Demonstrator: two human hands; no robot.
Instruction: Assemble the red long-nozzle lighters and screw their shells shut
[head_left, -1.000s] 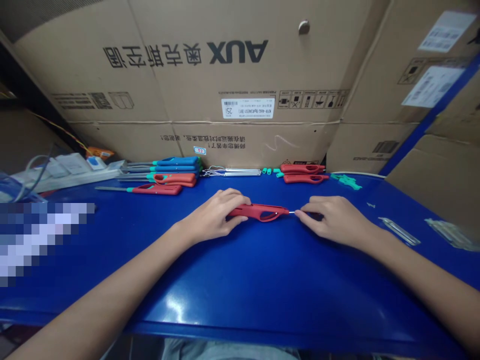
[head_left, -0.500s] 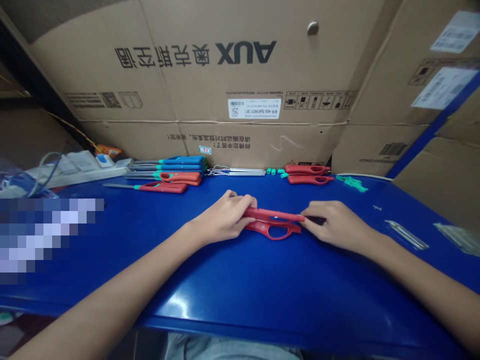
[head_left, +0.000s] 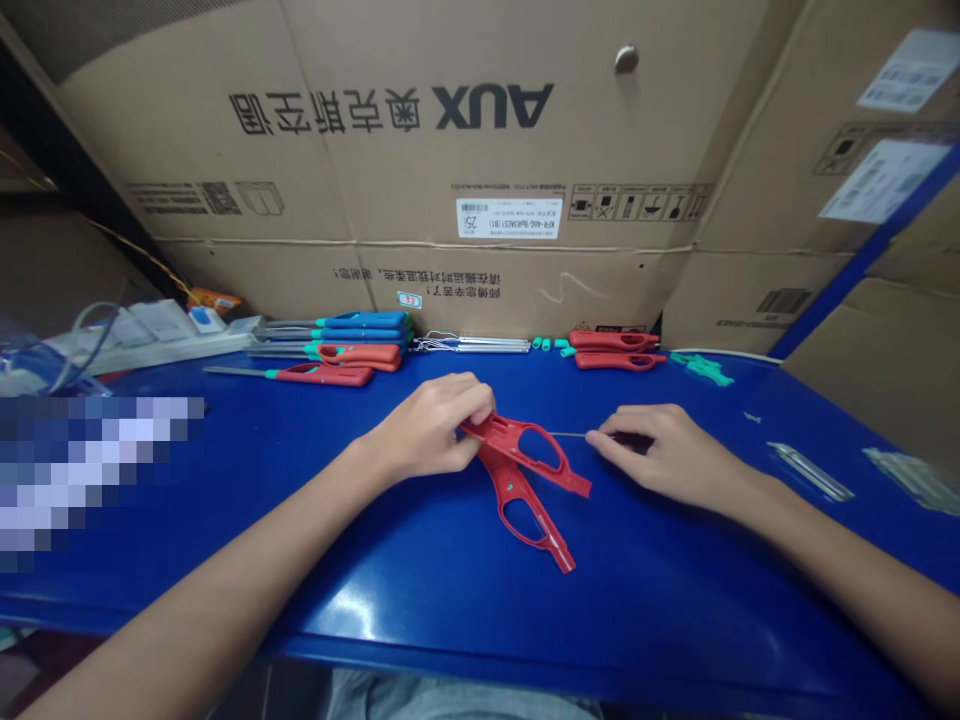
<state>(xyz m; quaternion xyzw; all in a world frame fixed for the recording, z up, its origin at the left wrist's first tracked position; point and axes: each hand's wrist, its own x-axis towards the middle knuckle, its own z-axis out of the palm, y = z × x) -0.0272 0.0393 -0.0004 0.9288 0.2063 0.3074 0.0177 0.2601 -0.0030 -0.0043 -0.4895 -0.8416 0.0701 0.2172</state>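
Since before, the red handle halves [head_left: 529, 475] have splayed apart at the blue table [head_left: 420, 570] centre. The left hand [head_left: 431, 430] pinches their joined end; the right hand [head_left: 660, 455], at 3 o'clock, is closed on a thin wire [head_left: 566, 434].

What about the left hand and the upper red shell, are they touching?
Touching. The head view shows the left hand pinching the upper red shell by its end.

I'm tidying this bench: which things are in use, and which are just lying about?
In use: left hand, holding red shell halves splayed open; right hand, pinching thin wire.
Lying about: stacked lighters, metal tubes, teal caps, other red shells, power strip.
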